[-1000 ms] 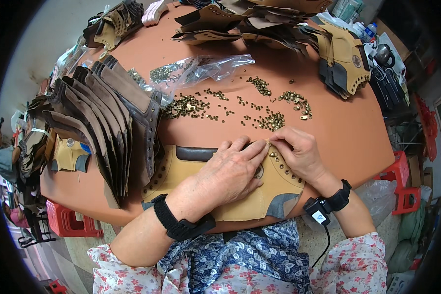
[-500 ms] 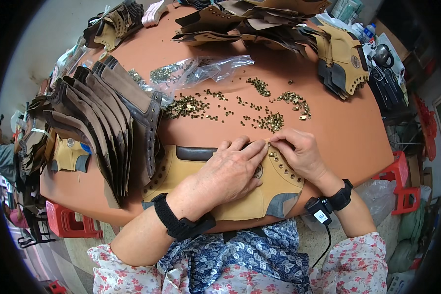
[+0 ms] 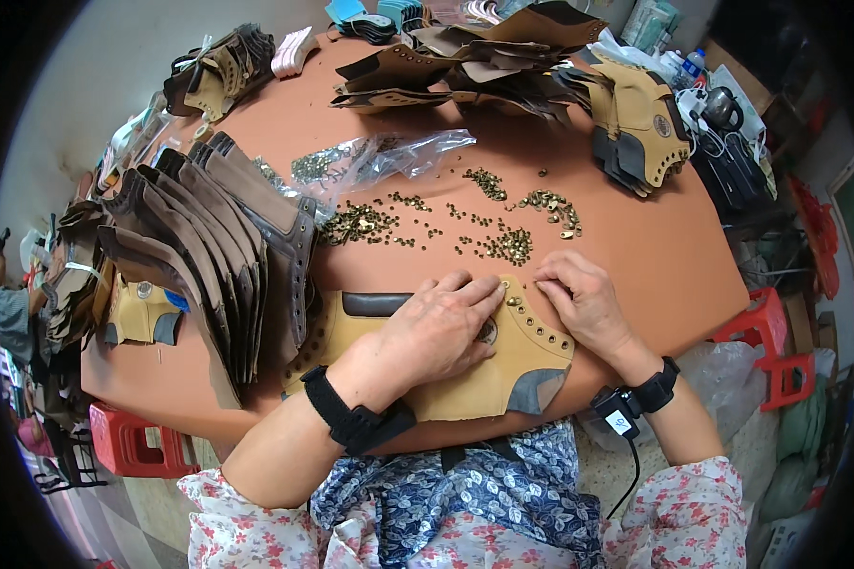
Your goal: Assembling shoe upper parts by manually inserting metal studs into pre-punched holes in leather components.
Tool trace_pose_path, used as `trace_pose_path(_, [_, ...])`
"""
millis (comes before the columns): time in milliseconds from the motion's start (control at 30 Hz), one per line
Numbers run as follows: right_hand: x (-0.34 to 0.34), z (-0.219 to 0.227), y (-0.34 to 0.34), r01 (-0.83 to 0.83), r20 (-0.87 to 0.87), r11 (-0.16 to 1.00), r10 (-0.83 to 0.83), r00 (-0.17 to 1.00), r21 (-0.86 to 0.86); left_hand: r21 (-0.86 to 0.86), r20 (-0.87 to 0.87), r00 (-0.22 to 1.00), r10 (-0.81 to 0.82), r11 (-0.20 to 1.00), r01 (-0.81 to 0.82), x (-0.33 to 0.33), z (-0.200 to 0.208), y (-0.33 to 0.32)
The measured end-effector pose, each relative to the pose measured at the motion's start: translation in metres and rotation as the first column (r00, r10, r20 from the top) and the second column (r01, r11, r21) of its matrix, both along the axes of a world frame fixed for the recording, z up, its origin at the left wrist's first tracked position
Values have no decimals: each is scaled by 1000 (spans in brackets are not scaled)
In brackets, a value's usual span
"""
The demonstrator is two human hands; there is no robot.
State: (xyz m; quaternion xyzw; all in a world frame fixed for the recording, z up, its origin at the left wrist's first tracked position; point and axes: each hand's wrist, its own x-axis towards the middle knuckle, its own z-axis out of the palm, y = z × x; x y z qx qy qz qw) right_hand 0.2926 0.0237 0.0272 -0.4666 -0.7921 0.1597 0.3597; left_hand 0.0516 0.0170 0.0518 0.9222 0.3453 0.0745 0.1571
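A tan leather boot upper [image 3: 446, 394] with a dark padded collar [image 3: 378, 303] and grey corner patch [image 3: 539, 391] lies flat at the table's near edge. My left hand [image 3: 436, 332] rests palm down across it, fingers stretched toward its upper right corner. Along its right edge runs a row of eyelet holes, with a small brass lace hook [image 3: 513, 301] near the top. Just off that corner, my right hand [image 3: 581, 302] is closed in a pinch. Whatever sits between its fingertips is too small to make out.
Loose brass hooks and eyelets [image 3: 506, 247] lie in heaps beyond my hands, beside a clear plastic bag [image 3: 403, 156]. Brown boot uppers [image 3: 194, 242] stand stacked at left. More uppers [image 3: 465, 62] fill the far side. A red stool [image 3: 142, 441] is below the table.
My right hand has drawn a little to the right, away from the upper's corner. My left hand still lies on the leather. The whole view has shifted slightly.
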Motion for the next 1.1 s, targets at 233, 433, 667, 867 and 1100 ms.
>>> trace_pose_path(233, [-1, -1, -1, -18, 88, 1000, 17, 996, 12, 6, 15, 999, -30, 1000, 30, -1, -7, 5])
trace_pose_path(433, [-4, -3, -1, 5, 212, 997, -21, 977, 74, 12, 17, 999, -35, 999, 35, -2, -8, 6])
trace_pose_path(667, [-11, 1, 2, -27, 281, 991, -10, 960, 129, -10, 29, 999, -33, 999, 33, -3, -7, 6])
trace_pose_path(867, [-13, -2, 9, -75, 348, 984, 16, 937, 159, 4, 29, 999, -37, 999, 37, -2, -7, 6])
trace_pose_path(1100, [-22, 1, 9, -109, 309, 972, 40, 950, 209, -16, 11, 1000, -28, 999, 28, -1, -4, 6])
